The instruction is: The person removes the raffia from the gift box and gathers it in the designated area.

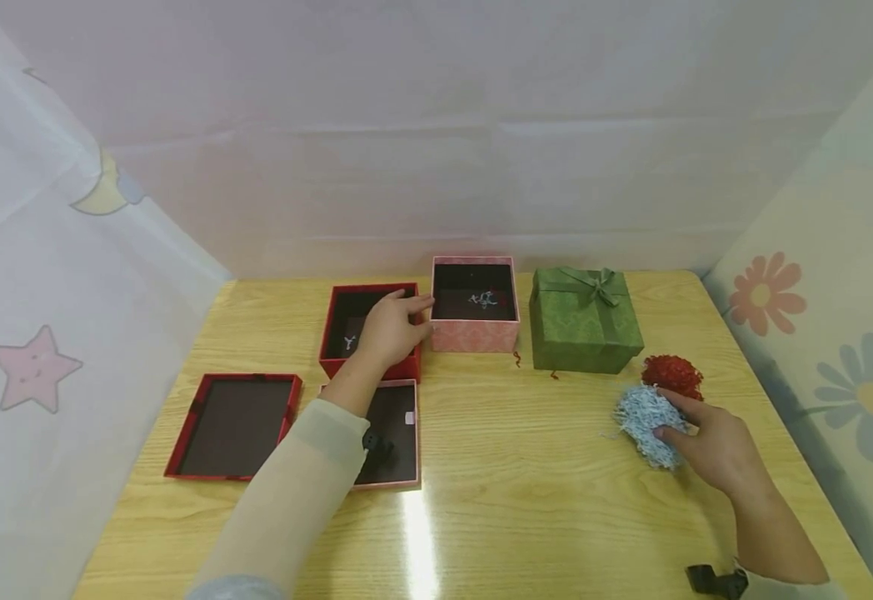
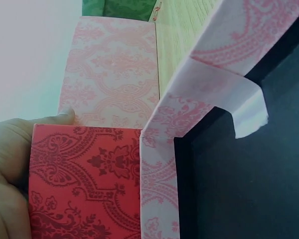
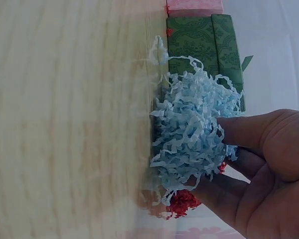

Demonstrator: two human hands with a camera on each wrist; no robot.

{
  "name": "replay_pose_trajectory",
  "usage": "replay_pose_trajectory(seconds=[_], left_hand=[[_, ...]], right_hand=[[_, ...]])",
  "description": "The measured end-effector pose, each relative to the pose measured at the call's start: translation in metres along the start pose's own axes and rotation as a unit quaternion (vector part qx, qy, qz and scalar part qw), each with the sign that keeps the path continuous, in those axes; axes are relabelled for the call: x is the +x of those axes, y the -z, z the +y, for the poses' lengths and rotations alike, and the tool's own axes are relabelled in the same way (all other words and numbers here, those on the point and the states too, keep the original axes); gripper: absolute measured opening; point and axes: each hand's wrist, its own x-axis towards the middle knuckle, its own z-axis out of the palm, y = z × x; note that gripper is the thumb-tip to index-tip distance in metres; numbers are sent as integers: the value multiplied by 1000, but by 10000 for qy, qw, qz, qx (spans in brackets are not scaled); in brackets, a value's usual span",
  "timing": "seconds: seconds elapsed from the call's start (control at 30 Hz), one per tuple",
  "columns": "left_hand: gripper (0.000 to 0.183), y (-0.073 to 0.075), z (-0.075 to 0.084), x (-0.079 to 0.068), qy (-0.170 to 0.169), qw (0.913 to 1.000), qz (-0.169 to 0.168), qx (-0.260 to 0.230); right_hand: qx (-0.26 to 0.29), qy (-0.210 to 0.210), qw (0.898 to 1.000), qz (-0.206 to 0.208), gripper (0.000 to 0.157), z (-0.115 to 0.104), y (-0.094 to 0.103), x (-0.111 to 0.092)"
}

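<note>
My right hand (image 1: 723, 446) grips a clump of light blue shredded paper (image 3: 192, 124), thumb on one side and fingers on the other, low over the table. Beside it lies a red shredded paper clump (image 1: 674, 375), partly covered in the right wrist view. My left hand (image 1: 389, 330) reaches across the open red box (image 1: 327, 337), its fingertips at the left rim of the open pink box (image 1: 474, 337). A few blue paper strands (image 1: 485, 299) lie inside the pink box. In the left wrist view a fingertip shows against the pink wall, just above the red box's side.
A closed green gift box (image 1: 575, 346) with a ribbon bow stands right of the pink box. At the left lie a red lid (image 1: 245, 425) and a pink-edged lid (image 1: 399, 450), insides up. Red paper scraps (image 1: 517, 358) dot the wooden table (image 1: 526, 500). A curtain hangs behind.
</note>
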Motion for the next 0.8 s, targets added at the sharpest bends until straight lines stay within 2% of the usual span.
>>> replay_pose_trajectory(seconds=[0.2,0.43,0.63,0.8], left_hand=[[52,3,2,0,-55,9999,-21,161],[54,7,8,-2,43,9999,93,38],[54,7,19,-6,-234,9994,234,-86],[55,3,33,-11,-428,9976,362,-395]], right_hand=[[-119,-43,9999,79,71,-2,2,-1],[-113,68,9997,198,76,-5,6,-1],[77,183,9984,534,75,-14,12,1],[106,264,9966,769,72,-22,15,6]])
